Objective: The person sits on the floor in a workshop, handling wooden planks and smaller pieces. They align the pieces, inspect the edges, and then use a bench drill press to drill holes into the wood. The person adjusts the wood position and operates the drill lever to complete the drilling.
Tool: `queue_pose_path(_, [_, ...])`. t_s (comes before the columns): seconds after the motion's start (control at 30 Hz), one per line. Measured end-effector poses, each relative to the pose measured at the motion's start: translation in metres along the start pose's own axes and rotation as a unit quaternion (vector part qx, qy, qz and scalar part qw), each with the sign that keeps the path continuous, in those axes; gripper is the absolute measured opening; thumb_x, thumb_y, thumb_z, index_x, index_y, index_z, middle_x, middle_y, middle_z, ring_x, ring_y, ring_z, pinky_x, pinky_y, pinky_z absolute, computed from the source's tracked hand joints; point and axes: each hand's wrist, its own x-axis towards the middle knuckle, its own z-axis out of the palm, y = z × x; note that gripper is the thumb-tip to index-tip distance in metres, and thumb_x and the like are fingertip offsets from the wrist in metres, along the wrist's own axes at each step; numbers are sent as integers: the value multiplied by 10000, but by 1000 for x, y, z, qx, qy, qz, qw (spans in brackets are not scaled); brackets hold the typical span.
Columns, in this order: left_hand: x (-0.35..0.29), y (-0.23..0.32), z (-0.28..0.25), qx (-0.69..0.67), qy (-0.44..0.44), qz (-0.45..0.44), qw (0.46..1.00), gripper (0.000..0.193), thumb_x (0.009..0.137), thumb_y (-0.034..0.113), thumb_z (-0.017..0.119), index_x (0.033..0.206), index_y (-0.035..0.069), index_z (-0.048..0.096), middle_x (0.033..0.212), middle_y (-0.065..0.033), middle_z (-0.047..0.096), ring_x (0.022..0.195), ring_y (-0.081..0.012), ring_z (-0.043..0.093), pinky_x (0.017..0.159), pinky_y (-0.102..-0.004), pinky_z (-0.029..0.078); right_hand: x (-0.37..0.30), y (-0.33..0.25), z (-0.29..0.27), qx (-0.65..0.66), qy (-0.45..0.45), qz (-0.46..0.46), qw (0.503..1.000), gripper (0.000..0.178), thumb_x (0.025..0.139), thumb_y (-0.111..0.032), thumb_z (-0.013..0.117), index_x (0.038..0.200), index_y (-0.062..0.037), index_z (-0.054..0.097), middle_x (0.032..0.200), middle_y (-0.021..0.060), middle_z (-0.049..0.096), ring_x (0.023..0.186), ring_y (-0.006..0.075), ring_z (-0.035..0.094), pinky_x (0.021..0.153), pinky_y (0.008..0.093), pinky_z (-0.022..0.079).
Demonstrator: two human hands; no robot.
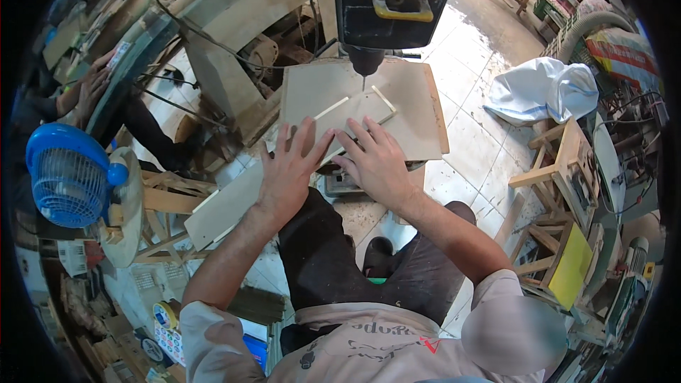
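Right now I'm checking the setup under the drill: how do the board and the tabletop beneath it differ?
The board is long and narrow; the tabletop is broader. The board slants past the tabletop's edge toward the lower left, while the tabletop sits under the drill. Pale strips edge the board; the tabletop has a brown right edge. Both look flat and pale.
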Motion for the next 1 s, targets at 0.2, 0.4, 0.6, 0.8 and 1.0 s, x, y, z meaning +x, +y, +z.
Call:
queue_pose_path(0.2, [11, -3, 8, -8, 8, 45, 999, 845, 766, -17, 575, 1503, 160, 202, 1542, -68, 189, 1390, -371, 223, 1001, -705, 286, 4, 1, 5, 11, 2, -10, 1000, 487, 824, -376, 664, 1185, -56, 591, 1232, 136, 563, 1161, 346, 511, 983, 412, 435])
queue_pose_path(0.4, [16, -8, -5, -42, -55, 59, 996, 788, 803, 59, 584, 1494, 123, 212, 1533, -75, 211, 1391, -364, 233, 992, -719, 275, 6, 4, 4, 28, 11, -14, 999, 476, 824, -358, 669, 1169, -37, 597, 1213, 126, 585, 1150, 336, 529, 960, 398, 460])
queue_pose_path(0.6, [37, -22, -8, -158, -53, 77, 983, 603, 883, 231, 506, 1448, 118, 330, 1488, -114, 314, 1381, -390, 259, 1036, -676, 245, 4, 6, 3, 65, 6, 9, 998, 454, 788, -284, 703, 1138, -20, 587, 1192, 138, 589, 1162, 347, 530, 948, 407, 470])
queue_pose_path(0.8, [65, -4, 15, -188, 44, 50, 980, 456, 938, 275, 472, 1379, 158, 448, 1416, -120, 409, 1340, -344, 349, 1022, -640, 284, 7, 4, -7, 172, 8, 71, 982, 381, 764, -138, 711, 1103, -22, 580, 1128, 160, 593, 1076, 345, 584, 883, 403, 502])
queue_pose_path(1.0, [64, 11, 17, -165, 82, 22, 983, 471, 935, 380, 516, 1352, 167, 473, 1404, -87, 423, 1311, -273, 389, 989, -646, 317, 6, 37, -13, 237, 54, 96, 965, 139, 833, -138, 639, 858, -1, 644, 874, 139, 641, 715, 289, 641, 659, 368, 515])
